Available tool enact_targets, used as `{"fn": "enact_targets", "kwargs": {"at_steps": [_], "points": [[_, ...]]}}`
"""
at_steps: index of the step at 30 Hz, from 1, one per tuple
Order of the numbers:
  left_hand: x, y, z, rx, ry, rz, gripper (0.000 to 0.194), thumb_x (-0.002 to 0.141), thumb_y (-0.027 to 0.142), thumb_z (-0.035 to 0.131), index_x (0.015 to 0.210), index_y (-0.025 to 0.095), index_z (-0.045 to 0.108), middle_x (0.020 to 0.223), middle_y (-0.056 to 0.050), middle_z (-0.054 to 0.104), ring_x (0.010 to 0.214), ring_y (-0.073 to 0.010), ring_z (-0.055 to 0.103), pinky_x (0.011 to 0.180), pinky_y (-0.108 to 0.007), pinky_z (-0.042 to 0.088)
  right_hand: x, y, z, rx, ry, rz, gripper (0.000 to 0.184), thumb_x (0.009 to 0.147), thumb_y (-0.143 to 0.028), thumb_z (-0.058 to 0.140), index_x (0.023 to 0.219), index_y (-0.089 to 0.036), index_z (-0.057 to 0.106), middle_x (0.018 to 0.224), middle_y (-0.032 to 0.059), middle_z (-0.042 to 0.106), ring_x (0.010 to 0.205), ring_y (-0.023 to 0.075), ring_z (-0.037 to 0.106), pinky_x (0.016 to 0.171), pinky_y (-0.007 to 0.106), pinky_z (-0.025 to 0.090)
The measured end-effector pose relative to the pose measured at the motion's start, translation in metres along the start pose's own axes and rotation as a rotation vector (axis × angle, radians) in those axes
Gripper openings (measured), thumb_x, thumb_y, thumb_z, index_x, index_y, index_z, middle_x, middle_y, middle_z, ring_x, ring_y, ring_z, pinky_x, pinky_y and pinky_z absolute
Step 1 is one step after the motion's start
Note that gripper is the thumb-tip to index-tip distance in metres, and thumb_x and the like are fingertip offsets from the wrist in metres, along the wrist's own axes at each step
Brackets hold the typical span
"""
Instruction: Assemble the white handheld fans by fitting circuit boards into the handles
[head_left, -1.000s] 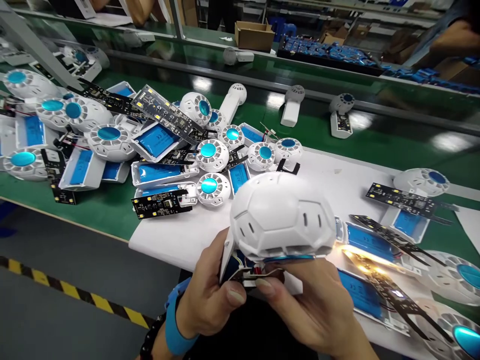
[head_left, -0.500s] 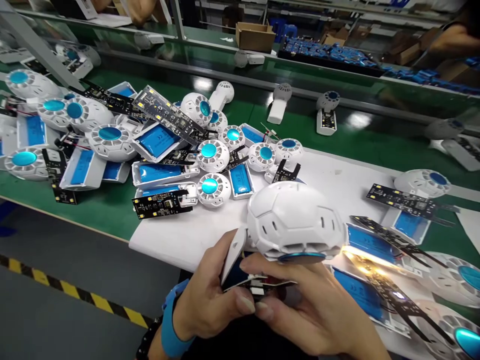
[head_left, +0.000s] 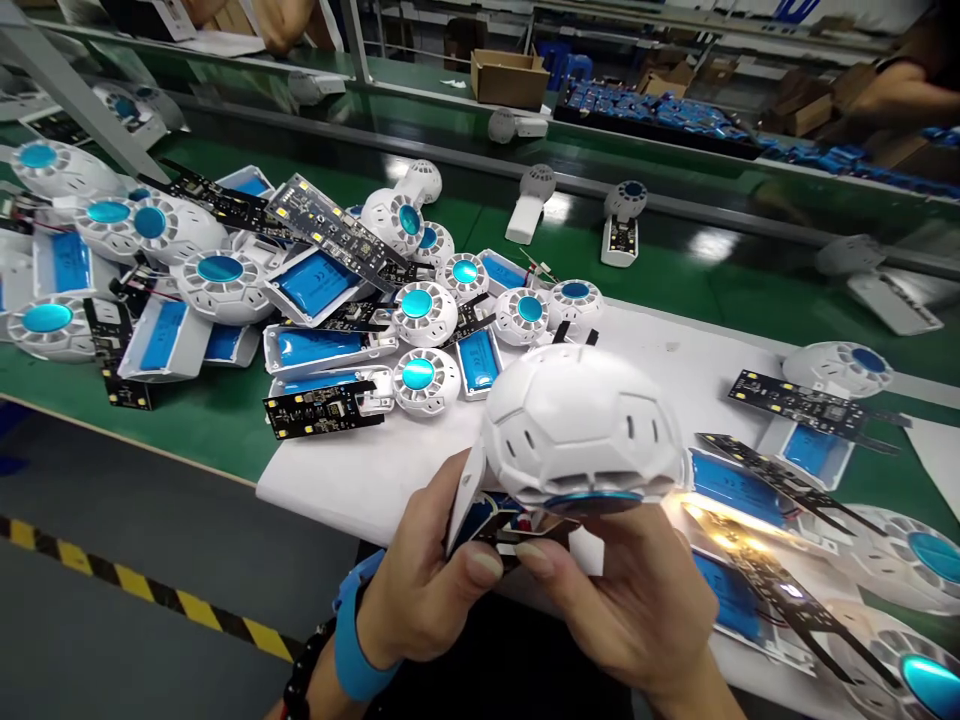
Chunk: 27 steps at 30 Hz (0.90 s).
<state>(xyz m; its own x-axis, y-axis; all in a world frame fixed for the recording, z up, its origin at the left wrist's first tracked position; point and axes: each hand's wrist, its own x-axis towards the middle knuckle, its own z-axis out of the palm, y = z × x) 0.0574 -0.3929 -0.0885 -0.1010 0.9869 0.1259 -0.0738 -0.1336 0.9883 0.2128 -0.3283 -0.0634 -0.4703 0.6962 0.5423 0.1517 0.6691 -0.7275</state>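
Observation:
Both hands hold one white plastic device with a round vented head (head_left: pixel 585 425) patterned like a football and a blue disc on its near side. My left hand (head_left: pixel 431 570) is closed around its open handle housing (head_left: pixel 466 497), thumb on the edge of a circuit board (head_left: pixel 489 530). From the other side my right hand (head_left: pixel 630 600) grips the device below the head, its thumb tip at a small white connector (head_left: pixel 507 548) on the board. The fingers behind are hidden. Part of a blue battery shows inside the housing.
Similar devices with blue batteries (head_left: pixel 319 283) and loose boards are heaped at the left. Others lie at the right, one with a lit board (head_left: pixel 739 545). More devices (head_left: pixel 531 205) rest on the green bench behind. White paper (head_left: pixel 337 480) covers the front. People's arms (head_left: pixel 281 22) show beyond.
The held device has tilted and shifted slightly left. My right index finger has moved from the front of the housing to behind. Devices on the far green surface have shifted left.

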Motion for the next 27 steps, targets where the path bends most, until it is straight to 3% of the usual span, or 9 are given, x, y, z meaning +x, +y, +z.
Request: {"fn": "enact_targets", "kwargs": {"at_steps": [3, 6, 9, 11, 14, 17, 21, 24, 27], "points": [[0.0, 0.002, 0.003, 0.002, 0.037, -0.004, 0.058, 0.098, 0.062, 0.048, 0.138, 0.021, 0.06, 0.115, -0.013, 0.075, 0.105, -0.0328, 0.071, 0.084, -0.036, 0.058, -0.002, -0.002, 0.006, 0.159, 0.12, 0.196, 0.025, 0.091, -0.028, 0.074, 0.111, -0.027, 0.06, 0.085, -0.0003, 0.069, 0.066, 0.016, 0.065, 0.061, 0.026, 0.054], [0.001, 0.001, 0.006, 0.056, 0.038, 0.017, 0.054, 0.101, 0.055, 0.046, 0.14, 0.02, 0.059, 0.12, -0.012, 0.074, 0.108, -0.0309, 0.07, 0.087, -0.034, 0.057, 0.003, -0.007, 0.01, 0.274, 0.042, 0.332, 0.015, 0.095, -0.024, 0.068, 0.11, -0.026, 0.068, 0.1, 0.004, 0.073, 0.083, 0.0183, 0.069, 0.074, 0.028, 0.058], [0.003, 0.0, 0.007, 0.066, 0.089, -0.012, 0.048, 0.103, 0.051, 0.047, 0.14, 0.023, 0.055, 0.125, -0.01, 0.071, 0.113, -0.0275, 0.067, 0.093, -0.031, 0.055, 0.009, -0.007, 0.012, 0.321, 0.058, 0.372, 0.018, 0.096, -0.021, 0.065, 0.111, -0.026, 0.072, 0.098, 0.0031, 0.074, 0.088, 0.0196, 0.071, 0.082, 0.03, 0.059], [0.004, 0.002, 0.006, 0.003, 0.08, -0.097, 0.052, 0.101, 0.055, 0.05, 0.143, 0.025, 0.049, 0.131, -0.01, 0.067, 0.113, -0.0256, 0.066, 0.095, -0.031, 0.055, 0.012, -0.004, 0.012, 0.335, 0.097, 0.439, 0.015, 0.094, -0.022, 0.067, 0.108, -0.024, 0.073, 0.091, 0.0027, 0.074, 0.084, 0.0196, 0.071, 0.076, 0.028, 0.06], [0.005, 0.009, 0.001, -0.163, -0.128, -0.32, 0.058, 0.095, 0.054, 0.062, 0.144, 0.027, 0.048, 0.122, -0.008, 0.067, 0.1, -0.0222, 0.066, 0.087, -0.03, 0.057, 0.015, 0.003, 0.01, 0.392, 0.16, 0.502, 0.008, 0.095, -0.028, 0.068, 0.099, -0.021, 0.071, 0.084, 0.0018, 0.073, 0.072, 0.0163, 0.069, 0.062, 0.022, 0.058], [0.005, 0.016, -0.001, -0.267, -0.219, -0.487, 0.05, 0.09, 0.045, 0.072, 0.133, 0.025, 0.059, 0.1, -0.002, 0.066, 0.084, -0.0176, 0.063, 0.078, -0.027, 0.058, 0.019, 0.006, 0.009, 0.413, 0.193, 0.492, 0.015, 0.095, -0.03, 0.066, 0.106, -0.021, 0.068, 0.093, 0.0041, 0.074, 0.08, 0.0168, 0.071, 0.069, 0.024, 0.06], [0.003, 0.019, 0.006, -0.25, -0.183, -0.497, 0.045, 0.088, 0.043, 0.075, 0.126, 0.023, 0.062, 0.083, 0.0, 0.063, 0.075, -0.0164, 0.06, 0.07, -0.026, 0.056, 0.023, -0.001, 0.011, 0.366, 0.181, 0.57, 0.016, 0.088, -0.034, 0.074, 0.095, -0.02, 0.07, 0.081, 0.0027, 0.072, 0.072, 0.0176, 0.07, 0.066, 0.025, 0.061], [0.002, 0.02, 0.012, -0.288, -0.156, -0.508, 0.041, 0.084, 0.043, 0.079, 0.114, 0.02, 0.065, 0.083, 0.0, 0.062, 0.066, -0.0139, 0.061, 0.062, -0.023, 0.055, 0.025, -0.007, 0.012, 0.345, 0.174, 0.567, 0.02, 0.089, -0.034, 0.073, 0.077, -0.02, 0.066, 0.068, 0.0005, 0.066, 0.06, 0.0161, 0.065, 0.056, 0.024, 0.058], [0.001, 0.022, 0.015, -0.326, -0.135, -0.503, 0.042, 0.082, 0.044, 0.08, 0.112, 0.018, 0.066, 0.084, 0.0, 0.061, 0.062, -0.0123, 0.06, 0.058, -0.021, 0.054, 0.024, -0.009, 0.012, 0.364, 0.204, 0.543, 0.019, 0.089, -0.034, 0.072, 0.079, -0.019, 0.066, 0.067, 0.0005, 0.064, 0.06, 0.017, 0.065, 0.055, 0.026, 0.059]]}}
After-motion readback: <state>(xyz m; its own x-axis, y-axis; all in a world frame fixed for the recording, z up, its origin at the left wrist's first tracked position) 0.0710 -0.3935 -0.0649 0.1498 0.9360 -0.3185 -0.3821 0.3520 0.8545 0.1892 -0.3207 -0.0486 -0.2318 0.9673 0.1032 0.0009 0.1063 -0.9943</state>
